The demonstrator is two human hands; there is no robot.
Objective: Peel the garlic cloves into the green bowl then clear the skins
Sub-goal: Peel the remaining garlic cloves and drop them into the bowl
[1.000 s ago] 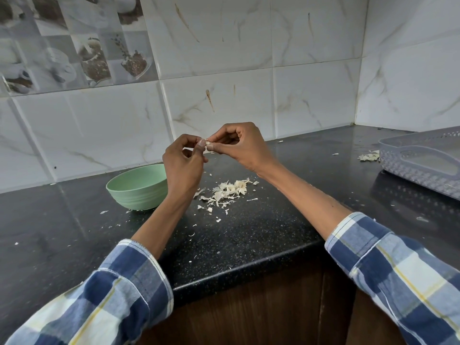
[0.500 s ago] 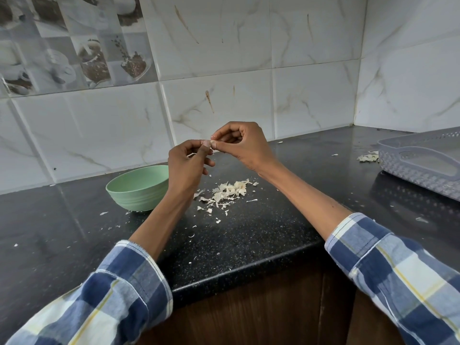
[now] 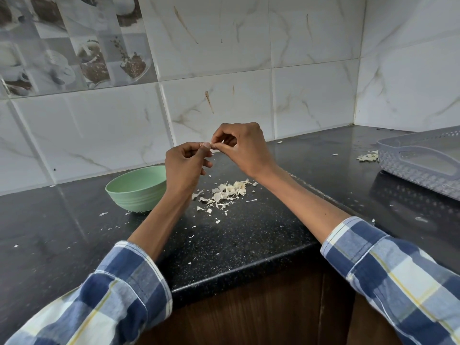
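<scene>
Meanwhile, green bowl (image 3: pixel 135 189) beside skins (image 3: pixel 227 192), contents hidden.

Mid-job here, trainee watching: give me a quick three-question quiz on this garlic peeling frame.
1. True or false: both hands are up off the counter, working one garlic clove.
2. Multiple choice: the main skin pile lies A) inside the green bowl, B) on the counter to the right of the bowl, C) in the grey basket.
3. Short answer: which hand is nearer the bowl?

Key
1. True: left hand and right hand both pinch the clove.
2. B.
3. The left hand.
</scene>
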